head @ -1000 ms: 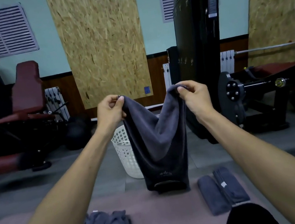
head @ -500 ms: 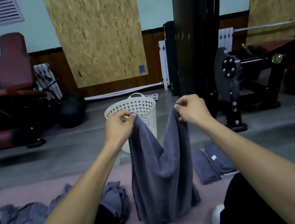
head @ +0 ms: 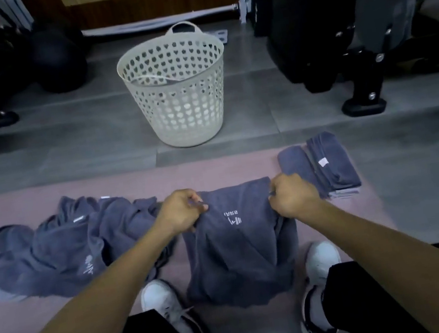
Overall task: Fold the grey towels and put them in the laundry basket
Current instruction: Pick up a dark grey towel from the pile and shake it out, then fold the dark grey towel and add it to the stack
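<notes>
Both hands (head: 237, 207) pinch towel (head: 242, 250) (seemingly doubled).

Basket (head: 181, 108) beyond mat (head: 213, 170); unfolded pile (head: 51, 249) left, folded stack (head: 326, 165) right.

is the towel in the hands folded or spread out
Folded: the towel lies doubled on the mat, both hands pinching its top corners.
</notes>
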`<state>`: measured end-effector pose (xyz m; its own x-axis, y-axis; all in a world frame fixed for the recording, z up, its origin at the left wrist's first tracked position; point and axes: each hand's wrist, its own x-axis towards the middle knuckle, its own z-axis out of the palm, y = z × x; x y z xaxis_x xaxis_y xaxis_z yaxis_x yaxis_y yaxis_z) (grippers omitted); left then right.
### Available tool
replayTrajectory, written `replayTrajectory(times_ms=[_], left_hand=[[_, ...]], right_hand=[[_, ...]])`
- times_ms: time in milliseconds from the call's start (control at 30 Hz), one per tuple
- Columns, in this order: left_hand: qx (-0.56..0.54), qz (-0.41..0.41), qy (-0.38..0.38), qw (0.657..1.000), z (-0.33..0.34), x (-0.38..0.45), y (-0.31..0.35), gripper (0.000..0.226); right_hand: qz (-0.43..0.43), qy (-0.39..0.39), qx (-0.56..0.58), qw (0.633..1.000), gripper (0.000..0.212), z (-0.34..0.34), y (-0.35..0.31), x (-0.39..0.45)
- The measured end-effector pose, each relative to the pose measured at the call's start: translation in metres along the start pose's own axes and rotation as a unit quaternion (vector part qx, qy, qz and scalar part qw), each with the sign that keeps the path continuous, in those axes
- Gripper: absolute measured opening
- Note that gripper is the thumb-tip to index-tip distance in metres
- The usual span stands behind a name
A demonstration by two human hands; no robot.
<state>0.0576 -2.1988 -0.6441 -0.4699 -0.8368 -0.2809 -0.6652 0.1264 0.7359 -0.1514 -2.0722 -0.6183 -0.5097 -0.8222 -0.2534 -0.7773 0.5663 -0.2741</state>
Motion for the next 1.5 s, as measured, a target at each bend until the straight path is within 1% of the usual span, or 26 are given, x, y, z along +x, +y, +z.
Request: replayTrajectory(times_ms=[67, 133, 200, 300, 367, 467, 500, 600, 633, 700, 767, 800, 833, 900, 933, 1000, 1067, 1133, 1167, 1267, 1300, 1333, 1400, 1433, 1467, 1500], left_hand=[[0.039, -0.024, -0.037, 0.998, 0.004, 0.026, -0.017, 0.021], [0.08, -0.042, -0.073, 0.993, 0.006, 0.052, -0.035, 0.014], [0.128, -0.035, -0.103, 0.986, 0.008, 0.078, -0.052, 0.008], [0.189, -0.017, -0.143, 0.971, 0.012, 0.12, -0.08, 0.01], [0.189, -0.026, -0.162, 0.968, 0.017, 0.148, -0.103, 0.015], [0.141, -0.06, -0.178, 0.972, 0.03, 0.185, -0.141, 0.03], [0.131, -0.062, -0.171, 0.975, 0.035, 0.196, -0.154, 0.031], [0.135, -0.016, -0.11, 0.985, 0.049, 0.23, -0.187, 0.016], [0.131, -0.005, -0.084, 0.988, 0.053, 0.241, -0.193, 0.02], [0.127, 0.014, -0.057, 0.99, 0.061, 0.264, -0.204, 0.039], [0.164, 0.032, -0.08, 0.983, 0.068, 0.284, -0.214, 0.052], [0.185, 0.044, -0.094, 0.977, 0.071, 0.292, -0.219, 0.05], [0.197, 0.061, -0.096, 0.974, 0.071, 0.297, -0.22, 0.041], [0.178, 0.094, -0.074, 0.977, 0.07, 0.302, -0.217, 0.017], [0.147, 0.092, -0.065, 0.983, 0.066, 0.303, -0.21, 0.015], [0.068, 0.066, -0.062, 0.994, 0.055, 0.302, -0.194, 0.029], [0.013, 0.045, -0.095, 0.994, 0.046, 0.303, -0.182, 0.039], [0.041, 0.02, -0.116, 0.992, 0.041, 0.306, -0.179, 0.044], [0.077, 0.019, -0.106, 0.991, 0.039, 0.309, -0.18, 0.041], [0.208, 0.011, -0.063, 0.976, 0.041, 0.316, -0.194, 0.036], [0.22, -0.005, -0.047, 0.974, 0.043, 0.316, -0.2, 0.034], [0.199, -0.023, -0.023, 0.979, 0.045, 0.315, -0.206, 0.032], [0.113, -0.044, 0.044, 0.992, 0.048, 0.306, -0.212, 0.025], [0.111, -0.025, 0.078, 0.991, 0.05, 0.3, -0.216, 0.021], [0.14, 0.015, 0.103, 0.985, 0.051, 0.292, -0.219, 0.019], [0.177, 0.059, 0.112, 0.976, 0.054, 0.285, -0.223, 0.019]], right_hand=[[-0.027, -0.042, -0.06, 0.997, 0.032, 0.012, -0.004, 0.026], [-0.049, -0.079, -0.082, 0.992, 0.03, 0.023, -0.011, 0.055], [-0.074, -0.108, -0.083, 0.988, 0.026, 0.036, -0.016, 0.088], [-0.118, -0.147, -0.063, 0.98, 0.02, 0.07, -0.017, 0.138], [-0.126, -0.168, -0.049, 0.976, 0.021, 0.094, -0.017, 0.167], [-0.136, -0.186, -0.038, 0.972, 0.023, 0.128, -0.017, 0.206], [-0.141, -0.182, -0.038, 0.972, 0.022, 0.138, -0.018, 0.217], [-0.157, -0.145, -0.018, 0.977, 0.019, 0.168, -0.02, 0.246], [-0.162, -0.134, -0.005, 0.978, 0.017, 0.177, -0.021, 0.254], [-0.173, -0.115, 0.023, 0.978, 0.015, 0.197, -0.023, 0.268], [-0.182, -0.099, 0.05, 0.977, 0.015, 0.216, -0.025, 0.276], [-0.184, -0.089, 0.063, 0.977, 0.014, 0.225, -0.025, 0.279], [-0.184, -0.078, 0.076, 0.977, 0.014, 0.234, -0.026, 0.28], [-0.168, -0.051, 0.108, 0.979, 0.013, 0.248, -0.024, 0.281], [-0.152, -0.042, 0.125, 0.98, 0.012, 0.253, -0.022, 0.281], [-0.123, -0.035, 0.143, 0.981, 0.015, 0.261, -0.017, 0.279], [-0.104, -0.036, 0.134, 0.985, 0.025, 0.267, -0.013, 0.276], [-0.096, -0.035, 0.126, 0.987, 0.027, 0.269, -0.012, 0.273], [-0.094, -0.033, 0.126, 0.987, 0.024, 0.269, -0.013, 0.272], [-0.089, -0.029, 0.135, 0.986, 0.019, 0.265, -0.022, 0.271], [-0.09, -0.026, 0.14, 0.986, 0.018, 0.264, -0.026, 0.27], [-0.092, -0.023, 0.146, 0.985, 0.018, 0.263, -0.03, 0.27], [-0.098, -0.024, 0.154, 0.983, 0.016, 0.263, -0.037, 0.268], [-0.102, -0.029, 0.155, 0.982, 0.016, 0.265, -0.039, 0.267], [-0.106, -0.034, 0.156, 0.981, 0.016, 0.267, -0.041, 0.267], [-0.11, -0.04, 0.158, 0.98, 0.016, 0.269, -0.043, 0.266]])
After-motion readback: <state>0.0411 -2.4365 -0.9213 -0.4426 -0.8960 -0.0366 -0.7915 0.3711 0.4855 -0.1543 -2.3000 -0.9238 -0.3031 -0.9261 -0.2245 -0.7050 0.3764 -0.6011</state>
